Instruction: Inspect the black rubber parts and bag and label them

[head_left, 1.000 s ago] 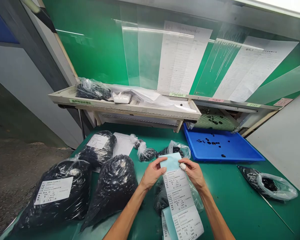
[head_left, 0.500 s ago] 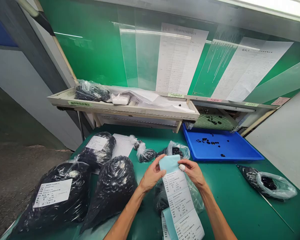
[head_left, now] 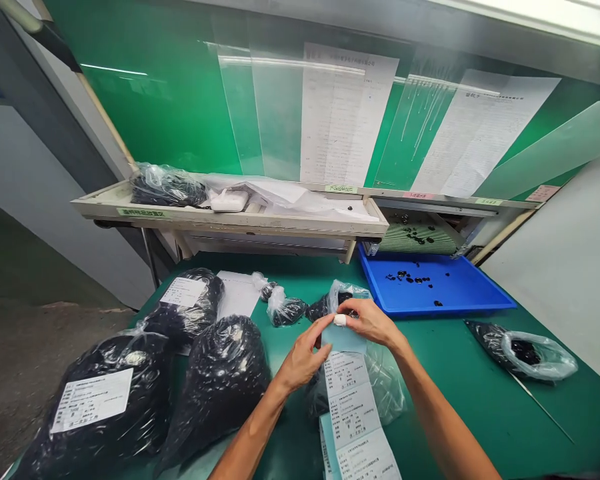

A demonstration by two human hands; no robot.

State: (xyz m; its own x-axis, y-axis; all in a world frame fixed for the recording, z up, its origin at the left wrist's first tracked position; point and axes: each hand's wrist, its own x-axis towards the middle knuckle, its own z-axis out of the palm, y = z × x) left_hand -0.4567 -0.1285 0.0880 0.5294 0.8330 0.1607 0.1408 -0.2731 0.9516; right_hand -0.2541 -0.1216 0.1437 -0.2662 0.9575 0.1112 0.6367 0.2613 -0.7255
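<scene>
A strip of printed white labels [head_left: 353, 403] on light blue backing hangs between my hands, its lower end folded over. My left hand [head_left: 303, 360] pinches the strip's upper left edge. At the top, my right hand [head_left: 370, 322] has its fingers closed on the blue backing's edge; white wrapping covers one fingertip. Below and behind the strip lies a clear plastic bag [head_left: 387, 390] with dark contents, partly hidden. To the left stand a filled black bag without a visible label [head_left: 217, 387] and two labelled ones, a large bag [head_left: 145, 380] and a smaller bag [head_left: 210, 303].
Small bags of black parts [head_left: 286, 309] lie on the green table [head_left: 430, 413]. A blue tray [head_left: 475, 287] with scattered black rings sits below a ribbed green chute [head_left: 410, 244]. On the right are an open bag [head_left: 540, 360] and thin rod [head_left: 545, 410]. A shelf [head_left: 260, 230] overhangs the back.
My right hand has moved left across the top of the strip, closer to my left hand, and now covers the backing's upper edge. The whole view has shifted slightly.
</scene>
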